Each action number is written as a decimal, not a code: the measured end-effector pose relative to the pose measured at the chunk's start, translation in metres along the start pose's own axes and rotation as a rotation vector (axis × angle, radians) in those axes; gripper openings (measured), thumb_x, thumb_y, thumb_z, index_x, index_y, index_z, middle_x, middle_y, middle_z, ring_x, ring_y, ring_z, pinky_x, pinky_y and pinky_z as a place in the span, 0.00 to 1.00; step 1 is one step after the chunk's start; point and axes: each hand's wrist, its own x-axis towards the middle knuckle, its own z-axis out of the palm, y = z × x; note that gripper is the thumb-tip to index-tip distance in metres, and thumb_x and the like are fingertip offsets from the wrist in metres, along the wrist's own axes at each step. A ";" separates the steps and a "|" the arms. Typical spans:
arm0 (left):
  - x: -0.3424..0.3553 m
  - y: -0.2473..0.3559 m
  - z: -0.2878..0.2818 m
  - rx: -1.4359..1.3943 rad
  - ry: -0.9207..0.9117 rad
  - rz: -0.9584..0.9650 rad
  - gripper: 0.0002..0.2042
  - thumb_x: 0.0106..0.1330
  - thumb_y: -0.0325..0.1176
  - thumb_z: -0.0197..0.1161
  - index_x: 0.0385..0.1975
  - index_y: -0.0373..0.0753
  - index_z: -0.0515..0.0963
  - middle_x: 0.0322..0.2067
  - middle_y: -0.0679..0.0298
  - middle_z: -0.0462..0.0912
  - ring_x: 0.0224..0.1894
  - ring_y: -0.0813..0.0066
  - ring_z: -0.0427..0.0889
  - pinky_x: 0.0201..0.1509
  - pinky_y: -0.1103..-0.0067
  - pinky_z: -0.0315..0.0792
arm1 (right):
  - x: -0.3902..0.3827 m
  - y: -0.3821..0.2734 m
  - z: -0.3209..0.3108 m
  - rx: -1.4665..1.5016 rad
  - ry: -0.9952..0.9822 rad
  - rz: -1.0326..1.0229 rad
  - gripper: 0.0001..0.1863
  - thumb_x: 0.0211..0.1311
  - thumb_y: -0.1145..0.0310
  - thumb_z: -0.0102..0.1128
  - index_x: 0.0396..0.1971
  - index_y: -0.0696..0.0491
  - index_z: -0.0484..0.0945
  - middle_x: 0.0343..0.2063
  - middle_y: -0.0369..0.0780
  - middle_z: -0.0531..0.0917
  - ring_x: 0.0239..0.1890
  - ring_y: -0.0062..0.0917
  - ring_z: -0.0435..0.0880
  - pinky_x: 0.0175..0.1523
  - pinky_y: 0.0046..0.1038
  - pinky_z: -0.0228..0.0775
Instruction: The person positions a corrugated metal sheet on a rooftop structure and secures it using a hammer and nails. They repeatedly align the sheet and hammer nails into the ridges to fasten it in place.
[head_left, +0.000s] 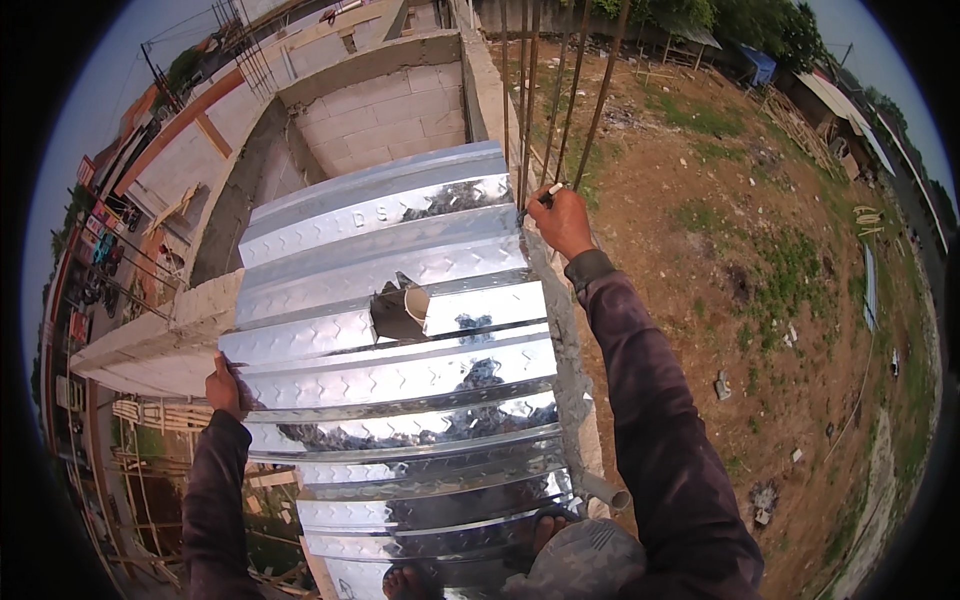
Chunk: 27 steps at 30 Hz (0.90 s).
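A shiny ribbed metal deck sheet [400, 400] lies across the top of a block wall, running away from me. My left hand [225, 385] grips the sheet's left edge. At the sheet's far right corner, my right hand [560, 220] is closed around a small white marker-like object [551, 190], right beside the upright rusty rebars [560, 90]. A white pipe end [413, 302] pokes up through a cut hole in the middle of the sheet. My sandalled feet [545, 525] stand on the near end of the sheet.
Grey block walls [380, 120] enclose an open room beyond the sheet. A concrete beam [150, 340] runs off to the left. To the right, far below, lies bare dirt ground [760, 300] with grass patches and debris. Wooden scaffolding [160, 415] shows lower left.
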 end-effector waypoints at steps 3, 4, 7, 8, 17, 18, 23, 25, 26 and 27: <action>0.002 -0.003 0.002 -0.032 -0.016 -0.011 0.40 0.69 0.67 0.41 0.33 0.27 0.84 0.26 0.48 0.84 0.31 0.53 0.83 0.39 0.64 0.73 | 0.004 0.001 -0.006 -0.118 0.004 0.011 0.11 0.54 0.67 0.61 0.27 0.62 0.81 0.22 0.52 0.82 0.28 0.44 0.84 0.36 0.39 0.74; 0.002 -0.003 0.002 -0.032 -0.013 -0.015 0.41 0.69 0.67 0.41 0.33 0.27 0.84 0.26 0.48 0.84 0.31 0.53 0.83 0.39 0.64 0.73 | 0.005 -0.004 -0.008 -0.158 -0.007 0.038 0.11 0.53 0.68 0.61 0.27 0.61 0.82 0.24 0.54 0.82 0.32 0.49 0.84 0.38 0.41 0.75; 0.005 -0.008 -0.002 0.000 0.015 -0.010 0.41 0.69 0.67 0.41 0.33 0.26 0.83 0.26 0.48 0.84 0.32 0.53 0.83 0.40 0.63 0.73 | 0.002 -0.023 -0.010 -0.043 0.020 0.070 0.11 0.52 0.67 0.62 0.26 0.62 0.81 0.23 0.55 0.82 0.32 0.49 0.84 0.38 0.42 0.75; 0.006 -0.011 -0.004 0.013 0.027 -0.009 0.41 0.69 0.67 0.41 0.34 0.26 0.83 0.27 0.47 0.84 0.32 0.52 0.83 0.40 0.63 0.73 | 0.002 -0.026 -0.008 -0.041 0.005 0.055 0.11 0.52 0.67 0.62 0.26 0.62 0.81 0.23 0.55 0.82 0.32 0.49 0.84 0.38 0.42 0.75; 0.000 0.002 0.005 0.033 0.027 0.028 0.41 0.69 0.67 0.41 0.33 0.27 0.84 0.26 0.47 0.84 0.33 0.50 0.83 0.40 0.62 0.72 | 0.005 0.006 0.007 -0.095 -0.007 -0.043 0.10 0.55 0.68 0.66 0.28 0.61 0.83 0.22 0.50 0.83 0.26 0.39 0.85 0.34 0.36 0.74; -0.002 0.002 0.002 0.032 0.024 0.019 0.41 0.69 0.67 0.41 0.32 0.27 0.84 0.26 0.47 0.84 0.33 0.51 0.83 0.40 0.62 0.72 | 0.004 0.004 0.009 -0.101 -0.005 -0.060 0.10 0.55 0.68 0.66 0.28 0.61 0.83 0.22 0.50 0.83 0.26 0.39 0.85 0.34 0.36 0.75; -0.007 0.005 -0.002 0.026 0.015 -0.007 0.40 0.69 0.67 0.41 0.32 0.28 0.84 0.27 0.48 0.85 0.33 0.52 0.84 0.40 0.62 0.72 | 0.001 -0.007 0.009 -0.186 -0.035 -0.135 0.10 0.55 0.68 0.66 0.27 0.62 0.82 0.24 0.53 0.83 0.29 0.45 0.85 0.36 0.39 0.75; -0.005 0.004 -0.004 0.030 0.036 -0.005 0.40 0.69 0.67 0.41 0.32 0.27 0.84 0.27 0.48 0.85 0.33 0.52 0.83 0.41 0.62 0.72 | 0.001 -0.017 0.011 -0.300 -0.040 -0.200 0.11 0.55 0.68 0.65 0.26 0.63 0.81 0.25 0.54 0.83 0.30 0.48 0.84 0.37 0.41 0.75; -0.004 0.003 -0.004 0.026 0.045 0.001 0.40 0.69 0.67 0.41 0.32 0.27 0.83 0.27 0.48 0.85 0.34 0.52 0.83 0.42 0.62 0.71 | -0.001 -0.021 0.010 -0.278 -0.028 -0.188 0.12 0.55 0.68 0.65 0.25 0.63 0.80 0.25 0.55 0.82 0.30 0.49 0.84 0.38 0.42 0.75; -0.005 0.004 -0.002 0.019 0.054 0.007 0.40 0.69 0.67 0.41 0.32 0.27 0.83 0.28 0.47 0.85 0.34 0.51 0.83 0.42 0.62 0.71 | -0.002 -0.024 0.009 -0.257 -0.016 -0.177 0.12 0.55 0.67 0.64 0.25 0.64 0.80 0.25 0.56 0.82 0.31 0.50 0.83 0.38 0.43 0.75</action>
